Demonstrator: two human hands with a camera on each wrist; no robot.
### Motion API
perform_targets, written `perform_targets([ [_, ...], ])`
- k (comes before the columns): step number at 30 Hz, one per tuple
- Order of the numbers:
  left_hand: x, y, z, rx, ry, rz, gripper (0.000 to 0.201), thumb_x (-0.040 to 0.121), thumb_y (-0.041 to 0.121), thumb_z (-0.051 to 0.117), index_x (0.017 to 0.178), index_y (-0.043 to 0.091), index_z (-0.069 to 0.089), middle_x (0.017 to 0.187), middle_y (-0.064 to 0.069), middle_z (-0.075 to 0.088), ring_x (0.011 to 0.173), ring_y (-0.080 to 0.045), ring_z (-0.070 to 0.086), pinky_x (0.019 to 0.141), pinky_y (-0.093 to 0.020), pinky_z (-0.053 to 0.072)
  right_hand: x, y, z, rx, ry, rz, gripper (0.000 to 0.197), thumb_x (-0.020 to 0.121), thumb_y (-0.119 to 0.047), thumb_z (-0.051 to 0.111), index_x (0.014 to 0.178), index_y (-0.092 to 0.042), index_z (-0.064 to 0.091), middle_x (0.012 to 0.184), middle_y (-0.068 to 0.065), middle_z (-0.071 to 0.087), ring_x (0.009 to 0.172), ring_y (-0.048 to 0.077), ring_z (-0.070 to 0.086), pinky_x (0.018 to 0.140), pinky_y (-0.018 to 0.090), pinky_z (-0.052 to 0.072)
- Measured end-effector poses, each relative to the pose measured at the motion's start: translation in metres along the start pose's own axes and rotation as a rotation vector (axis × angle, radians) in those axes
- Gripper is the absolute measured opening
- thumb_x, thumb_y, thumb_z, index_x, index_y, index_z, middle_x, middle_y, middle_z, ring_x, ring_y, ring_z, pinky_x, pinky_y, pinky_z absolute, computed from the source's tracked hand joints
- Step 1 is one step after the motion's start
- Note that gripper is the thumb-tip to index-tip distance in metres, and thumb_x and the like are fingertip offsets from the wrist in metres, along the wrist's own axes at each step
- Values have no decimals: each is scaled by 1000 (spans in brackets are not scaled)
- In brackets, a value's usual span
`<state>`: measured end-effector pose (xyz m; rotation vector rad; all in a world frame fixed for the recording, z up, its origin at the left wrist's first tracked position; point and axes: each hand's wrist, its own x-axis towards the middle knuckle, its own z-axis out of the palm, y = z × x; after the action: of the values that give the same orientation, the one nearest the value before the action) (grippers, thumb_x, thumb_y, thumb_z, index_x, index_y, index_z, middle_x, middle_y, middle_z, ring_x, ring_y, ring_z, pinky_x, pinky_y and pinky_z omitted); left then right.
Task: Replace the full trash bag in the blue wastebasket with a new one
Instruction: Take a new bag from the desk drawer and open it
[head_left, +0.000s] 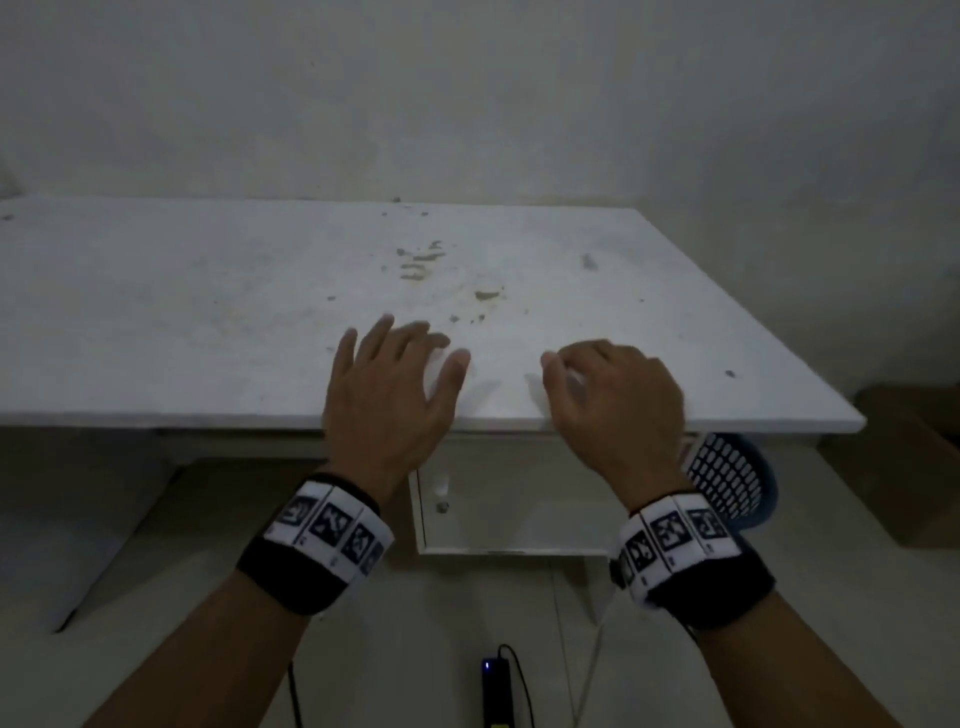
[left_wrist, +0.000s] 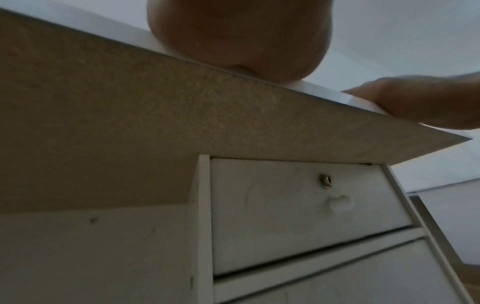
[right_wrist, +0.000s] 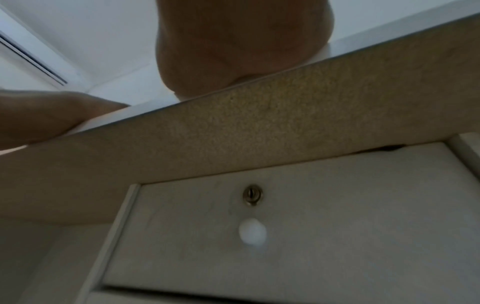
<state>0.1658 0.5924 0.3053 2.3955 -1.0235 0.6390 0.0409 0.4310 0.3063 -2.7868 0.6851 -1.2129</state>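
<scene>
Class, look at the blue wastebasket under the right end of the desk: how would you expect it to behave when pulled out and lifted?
The blue wastebasket has lattice walls, so probably light, slightly flexible plastic. It appears tilted, so it may tip or roll if nudged. Its contents are hidden, so weight is uncertain.

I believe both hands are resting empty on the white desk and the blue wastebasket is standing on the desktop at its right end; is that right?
Not quite. The blue wastebasket is not on the desktop: the head view shows it below the white desk, under its right end, beside the drawer unit. The rest holds: the left hand and the right hand are at the desk's front edge, both empty.
</scene>
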Motion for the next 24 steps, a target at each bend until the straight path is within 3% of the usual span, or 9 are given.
perform_targets([
  [2,-4,0,3,-33,99,56,51,96,52,27,116,21,64,122,-2,65,123,-24,53,105,-41,36,-5,1,8,-12,105,9,40,94,-42,43,71,-20,67,67,-5,65,60,20,57,58,27,34],
  [4,-6,-1,5,-98,216,83,41,100,42,34,112,19,65,107,-4,71,101,-24,63,90,-37,44,-11,3,11,12,222,-23,37,94,-37,44,62,-21,53,54,-8,47,50,18,45,60,27,31],
  [6,-8,-6,7,-193,357,114,31,100,34,41,107,18,67,91,-3,72,81,-24,63,76,-35,47,-22,6,13,42,307,-83,32,95,-31,45,64,-23,41,55,-12,37,50,15,36,67,30,35],
  [9,-4,-15,10,-310,488,108,25,100,21,39,105,13,62,75,-3,62,69,-23,56,63,-33,42,-41,13,12,119,312,-149,27,97,-27,43,70,-21,44,60,-9,44,60,15,42,73,34,40],
  [11,-2,-16,7,-282,467,48,25,98,10,34,109,9,56,73,-7,55,66,-24,49,60,-32,36,-52,20,6,179,311,-136,21,96,-23,51,77,-15,56,70,-2,58,78,19,51,74,35,42],
  [13,-4,-18,-1,-111,404,71,29,91,2,35,109,9,56,72,-9,55,64,-21,42,61,-31,31,-59,24,-3,209,360,-145,15,91,-20,61,78,-13,59,75,1,61,88,22,49,73,32,41],
  [17,-5,-26,-6,-1,403,203,29,86,15,34,101,12,59,78,-5,60,69,-16,39,64,-29,28,-81,22,-4,120,490,-240,15,86,-21,63,74,-13,58,75,1,57,77,20,47,67,30,37],
  [20,-5,-26,-3,-31,412,162,21,88,22,44,100,14,59,79,1,54,76,-15,42,68,-30,33,-98,27,22,201,270,-198,14,87,-24,58,75,-17,56,74,-5,53,72,13,47,59,24,36],
  [24,-3,-29,-1,-21,417,149,26,89,38,46,99,17,59,81,7,50,82,-13,43,72,-31,38,-81,38,56,178,-109,127,20,92,-36,55,88,-17,61,86,0,62,84,23,62,61,27,44],
])
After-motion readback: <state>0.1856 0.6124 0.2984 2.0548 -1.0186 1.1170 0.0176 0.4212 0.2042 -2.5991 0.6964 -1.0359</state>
